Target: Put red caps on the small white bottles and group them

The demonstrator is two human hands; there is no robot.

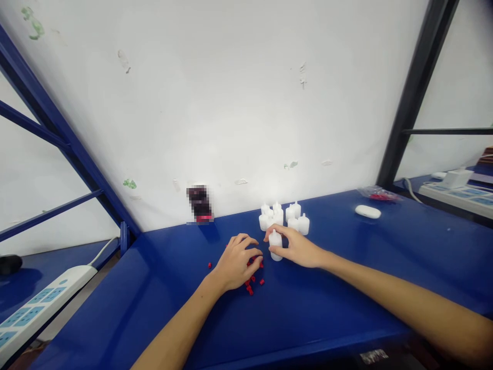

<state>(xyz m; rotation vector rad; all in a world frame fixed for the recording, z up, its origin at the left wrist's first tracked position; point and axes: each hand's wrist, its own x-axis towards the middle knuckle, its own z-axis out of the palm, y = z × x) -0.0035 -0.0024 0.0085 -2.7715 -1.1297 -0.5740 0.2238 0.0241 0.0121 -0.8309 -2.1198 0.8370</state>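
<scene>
My right hand (298, 248) grips a small white dropper bottle (276, 245), which stands upright with its narrow tip up. Thumb and fingers are on either side of it. My left hand (239, 261) hovers just left of the bottle, its fingers bent and apart, over a loose pile of small red caps (250, 289). Part of the pile is hidden under that hand, and nothing shows between its fingers. Behind my right hand, several more white bottles (303, 224) stand upright in two close groups, with thin tips on top.
The blue tabletop (185, 318) meets a white wall. A pixelated dark object (199, 204) leans there. At the right lie a white oval case (367, 211) and a clear bag (379, 193) with red pieces. Power strips (42, 308) flank both sides; a stray red cap (210, 265) lies left.
</scene>
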